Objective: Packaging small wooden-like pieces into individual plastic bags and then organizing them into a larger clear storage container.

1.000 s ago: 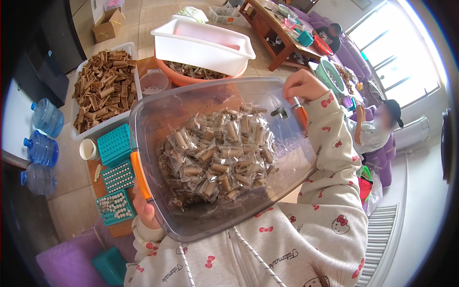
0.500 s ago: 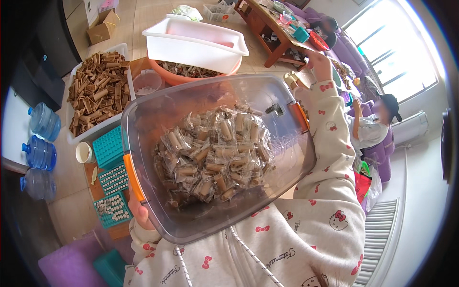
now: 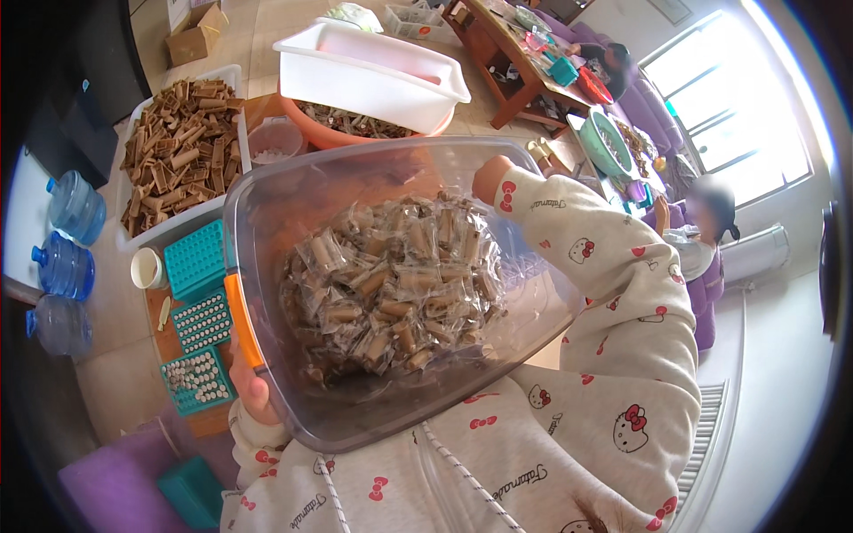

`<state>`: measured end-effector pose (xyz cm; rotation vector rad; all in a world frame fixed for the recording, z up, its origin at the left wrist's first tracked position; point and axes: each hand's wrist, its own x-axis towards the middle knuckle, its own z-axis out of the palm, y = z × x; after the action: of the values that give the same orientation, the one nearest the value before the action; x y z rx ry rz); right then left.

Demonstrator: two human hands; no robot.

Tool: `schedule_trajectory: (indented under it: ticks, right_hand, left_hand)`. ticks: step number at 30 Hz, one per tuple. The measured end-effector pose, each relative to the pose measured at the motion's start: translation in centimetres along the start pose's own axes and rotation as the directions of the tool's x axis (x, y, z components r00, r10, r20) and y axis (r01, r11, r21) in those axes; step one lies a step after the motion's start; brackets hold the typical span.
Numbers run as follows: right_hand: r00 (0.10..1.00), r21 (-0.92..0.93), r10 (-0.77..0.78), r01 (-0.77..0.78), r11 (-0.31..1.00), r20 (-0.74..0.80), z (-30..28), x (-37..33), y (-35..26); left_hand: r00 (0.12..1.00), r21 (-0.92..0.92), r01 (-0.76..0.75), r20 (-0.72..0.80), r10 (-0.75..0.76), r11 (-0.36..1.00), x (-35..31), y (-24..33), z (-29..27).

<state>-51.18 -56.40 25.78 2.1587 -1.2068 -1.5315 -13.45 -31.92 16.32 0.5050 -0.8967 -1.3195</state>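
Note:
A translucent grey plastic box [image 3: 355,422] is tilted in front of my body. Inside it lies a heap of small clear-wrapped packets [image 3: 400,275], each around a brown tube-shaped piece. My left hand [image 3: 252,386] grips the box's left side just below its orange handle [image 3: 244,320], with fingers on the outer wall. At the far right rim, my right hand [image 3: 493,180] is over the box, close to the upper right of the heap. Its fingers are turned down and hidden, so I cannot tell whether they hold anything. The right sleeve covers the box's right corner.
Left of the box stand a white bin of brown pieces [image 3: 184,147], teal trays [image 3: 197,258], a white cup [image 3: 147,268] and water jugs [image 3: 67,266]. Beyond it, a white tub [image 3: 369,75] rests on an orange basin [image 3: 306,133]. Two people sit by the table [image 3: 511,53] at right.
My right hand has come from beyond the box's right side, leftward and nearer, to over the box's far right part. My left hand still holds the box.

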Motion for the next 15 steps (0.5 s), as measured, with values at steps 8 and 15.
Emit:
schedule_trajectory:
  ticks: [8, 15]
  right_hand:
    - [0.985, 0.036, 0.078, -0.085, 0.996, 0.155, -2.4, -3.8, 2.0]
    - [0.928, 0.283, 0.21, -0.122, 0.951, -0.307, -2.0, -8.8, 5.9]
  left_hand:
    - [0.999, 0.01, 0.015, -0.036, -0.015, 1.0, 0.1, 0.3, 1.0]
    - [0.999, -0.009, -0.007, -0.042, 0.007, 1.0, -0.2, -0.5, 0.4]
